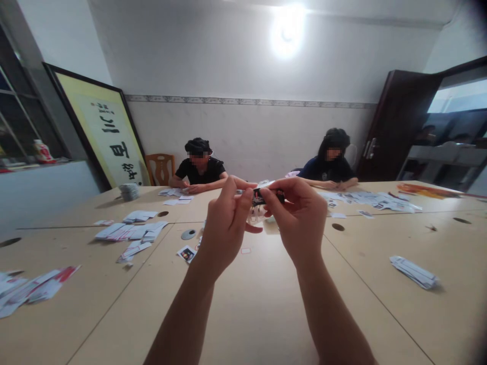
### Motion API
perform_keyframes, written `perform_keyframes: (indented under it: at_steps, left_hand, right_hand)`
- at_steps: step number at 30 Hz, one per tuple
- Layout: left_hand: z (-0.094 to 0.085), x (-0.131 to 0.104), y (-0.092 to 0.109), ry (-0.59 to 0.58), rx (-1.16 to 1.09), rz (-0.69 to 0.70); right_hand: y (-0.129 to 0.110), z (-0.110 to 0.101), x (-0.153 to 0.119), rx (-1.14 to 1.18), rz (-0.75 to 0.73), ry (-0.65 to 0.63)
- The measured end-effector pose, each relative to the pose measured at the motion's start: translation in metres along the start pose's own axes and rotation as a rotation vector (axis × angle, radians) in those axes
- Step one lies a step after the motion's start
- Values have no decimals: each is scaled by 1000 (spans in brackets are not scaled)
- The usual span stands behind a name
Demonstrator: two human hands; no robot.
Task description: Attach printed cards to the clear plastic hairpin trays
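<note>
My left hand (227, 223) and my right hand (300, 220) are raised over the middle of the table (262, 304). Between them they pinch a small black printed piece (259, 196), with thumbs on its near side. Clear crinkled plastic (256, 216) hangs just under it; whether the two are joined I cannot tell. Fingers cover much of both. On the table left of my left wrist lies a small picture card (186, 254), partly near other bits that my arm hides.
White paper packets (131, 232) lie in piles to the left, and a bundle (414, 272) lies at right. A round stack (129, 191) stands at the far left. Two people (200, 170) (330, 165) sit opposite with papers (375, 199). Cable holes (338, 227) dot the tabletop.
</note>
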State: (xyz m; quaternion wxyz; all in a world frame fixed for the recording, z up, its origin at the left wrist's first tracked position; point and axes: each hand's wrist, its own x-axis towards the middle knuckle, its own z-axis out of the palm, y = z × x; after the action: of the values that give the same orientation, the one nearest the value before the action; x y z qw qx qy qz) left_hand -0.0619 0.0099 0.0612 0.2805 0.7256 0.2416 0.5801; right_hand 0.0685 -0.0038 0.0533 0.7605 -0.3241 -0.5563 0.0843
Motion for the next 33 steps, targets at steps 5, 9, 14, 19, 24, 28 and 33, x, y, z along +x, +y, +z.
perform_keyframes:
  at_steps: [5,9,14,19,24,28,33]
  left_hand:
    - [-4,2,1,3,-79,-21]
    - [-4,0,1,-9,-78,-19]
    - [-1,-2,2,-8,-23,-4]
    - [0,-4,2,-1,14,10]
    - [-1,-5,3,-5,27,22]
    - [-1,-4,3,0,25,13]
    - [0,-2,2,5,-22,-28]
  right_hand:
    - [-4,-2,-2,47,-22,-42]
    - [-7,-3,-2,63,-4,-47]
    - [-7,-3,-2,30,17,-13]
    - [-5,-3,-2,-5,10,-3]
    - [-5,-3,-1,-3,23,-8]
    - [-7,-3,0,0,33,-20]
    - [-6,-3,1,-16,30,-43]
